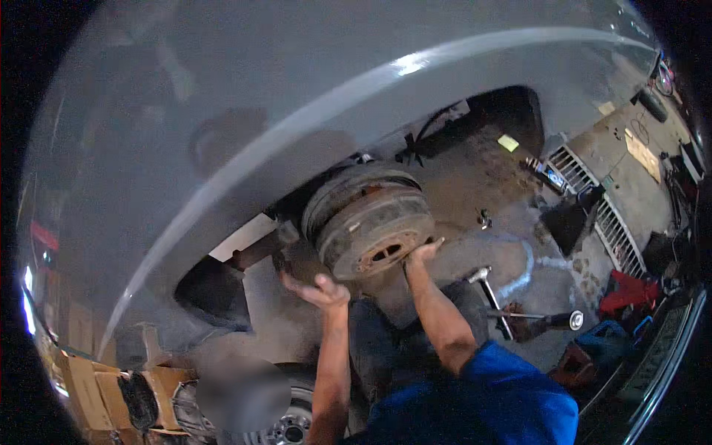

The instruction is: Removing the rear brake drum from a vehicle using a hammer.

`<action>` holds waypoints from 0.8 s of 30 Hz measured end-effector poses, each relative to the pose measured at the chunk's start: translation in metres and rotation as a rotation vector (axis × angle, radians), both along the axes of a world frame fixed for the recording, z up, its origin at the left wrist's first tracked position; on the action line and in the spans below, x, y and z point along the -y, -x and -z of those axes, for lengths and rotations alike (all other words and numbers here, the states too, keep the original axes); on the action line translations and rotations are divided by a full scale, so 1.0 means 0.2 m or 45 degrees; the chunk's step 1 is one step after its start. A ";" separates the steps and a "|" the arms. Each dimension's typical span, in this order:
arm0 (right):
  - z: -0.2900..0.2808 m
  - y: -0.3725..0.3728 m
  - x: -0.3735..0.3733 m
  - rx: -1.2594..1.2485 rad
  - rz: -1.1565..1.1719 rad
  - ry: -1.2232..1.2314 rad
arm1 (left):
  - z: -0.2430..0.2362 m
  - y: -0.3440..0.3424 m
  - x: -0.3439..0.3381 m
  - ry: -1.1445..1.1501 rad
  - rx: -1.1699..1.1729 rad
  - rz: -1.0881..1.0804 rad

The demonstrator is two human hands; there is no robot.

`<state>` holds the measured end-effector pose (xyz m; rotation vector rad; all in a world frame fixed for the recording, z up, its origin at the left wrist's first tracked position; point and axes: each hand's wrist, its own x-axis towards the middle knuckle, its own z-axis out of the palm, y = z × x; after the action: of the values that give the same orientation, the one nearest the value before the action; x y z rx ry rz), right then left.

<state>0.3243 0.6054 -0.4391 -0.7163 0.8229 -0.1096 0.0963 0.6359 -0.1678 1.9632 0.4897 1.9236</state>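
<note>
A rusty, dirt-covered brake drum [378, 231] sits in the wheel opening under a grey car body [245, 126]. Its round face with a rusty centre hole is turned toward me. My right hand [423, 253] is at the drum's lower right edge, fingers stretched out and apparently touching it from below. Left of the drum, my left hand [320, 291] is raised with fingers apart and holds nothing. Behind the drum, a wider round backing part [326, 196] shows partly.
A hammer [491, 300] and a black-handled tool [552, 320] lie on the floor at right. Beyond are slatted grille pieces [619, 236] and a red tool [627, 291]. A wheel [293, 429] and cardboard boxes [85, 393] stand at lower left.
</note>
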 end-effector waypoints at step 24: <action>-0.97 0.26 0.43 1.415 -0.485 0.805 | 0.07 0.11 -0.03 0.737 0.835 0.050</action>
<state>0.2717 0.5191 -0.2447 -1.2095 -0.4490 -0.3894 0.0739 0.6409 -0.1813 0.9184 0.6971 1.9622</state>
